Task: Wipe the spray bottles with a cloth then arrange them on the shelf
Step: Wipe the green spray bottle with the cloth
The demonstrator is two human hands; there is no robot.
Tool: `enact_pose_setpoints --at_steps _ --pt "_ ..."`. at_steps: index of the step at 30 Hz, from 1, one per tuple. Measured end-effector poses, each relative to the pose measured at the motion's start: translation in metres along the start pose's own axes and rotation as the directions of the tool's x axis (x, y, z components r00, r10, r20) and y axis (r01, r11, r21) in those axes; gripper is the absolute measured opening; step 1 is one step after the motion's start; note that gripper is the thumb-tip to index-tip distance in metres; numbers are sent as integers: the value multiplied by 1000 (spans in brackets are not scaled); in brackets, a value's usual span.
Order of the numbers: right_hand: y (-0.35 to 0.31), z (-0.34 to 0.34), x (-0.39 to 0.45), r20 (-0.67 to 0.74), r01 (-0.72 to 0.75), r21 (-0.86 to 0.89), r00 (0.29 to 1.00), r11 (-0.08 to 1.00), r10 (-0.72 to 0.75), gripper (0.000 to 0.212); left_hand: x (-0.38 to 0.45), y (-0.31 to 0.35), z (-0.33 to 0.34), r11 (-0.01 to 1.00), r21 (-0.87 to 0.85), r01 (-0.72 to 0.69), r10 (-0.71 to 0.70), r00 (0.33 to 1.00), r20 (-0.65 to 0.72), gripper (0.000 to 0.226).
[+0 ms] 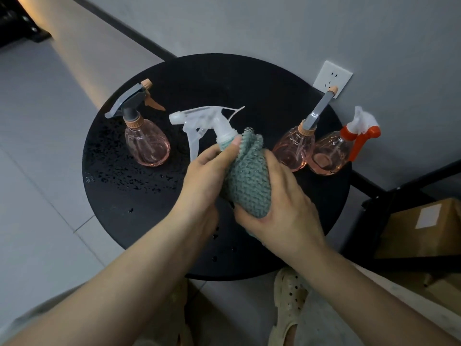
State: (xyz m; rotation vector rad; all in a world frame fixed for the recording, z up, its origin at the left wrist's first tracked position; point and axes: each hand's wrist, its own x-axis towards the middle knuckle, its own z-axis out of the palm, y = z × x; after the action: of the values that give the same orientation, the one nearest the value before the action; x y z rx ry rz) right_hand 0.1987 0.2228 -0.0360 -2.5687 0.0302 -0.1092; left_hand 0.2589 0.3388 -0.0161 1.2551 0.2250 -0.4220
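Beyond the left hand [207, 176], bare desk [214, 81] is left open between a grey-headed pink bottle [146, 143] far to its left and the held bottle's white trigger head [202, 121]. Just right of the right hand [282, 208], passage is blocked by two pink bottles [294, 148] [331, 156] standing side by side. Open desk surface, dotted with water droplets [129, 181], is found left of the left hand.

Four spray bottles [147, 143] [209, 123] [294, 148] [331, 153], one cloth [249, 181], one round table [139, 196], two hands [207, 176] [287, 208], one cardboard box [424, 228].
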Motion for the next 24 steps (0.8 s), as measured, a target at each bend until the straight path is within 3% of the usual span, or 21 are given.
enact_pose_setpoints --at_steps 5,8,11,14,16,18,24 --pt "-1 1 -3 -67 140 -188 986 972 -155 84 8 7 -9 1000 6 -29 29 997 -64 18" --pt "3 1 -1 -4 335 -363 933 869 -361 81 16 17 -17 1000 -9 -17 17 1000 -21 18" --pt "5 1 -1 82 538 -417 825 733 -559 78 20 28 -23 993 108 -48 49 999 0 20" --pt "9 2 -3 155 737 -358 652 573 -742 53 20 31 -23 983 179 -48 46 999 16 27" --pt "12 1 -2 177 788 -298 601 539 -779 43 21 29 -24 976 215 -26 22 1000 20 30" --pt "13 -2 0 192 781 -262 618 567 -763 44 24 24 -27 966 259 -17 13 1000 18 29" --pt "12 -8 5 108 560 -164 829 812 -549 58 25 18 -27 968 252 -4 -20 996 90 26"
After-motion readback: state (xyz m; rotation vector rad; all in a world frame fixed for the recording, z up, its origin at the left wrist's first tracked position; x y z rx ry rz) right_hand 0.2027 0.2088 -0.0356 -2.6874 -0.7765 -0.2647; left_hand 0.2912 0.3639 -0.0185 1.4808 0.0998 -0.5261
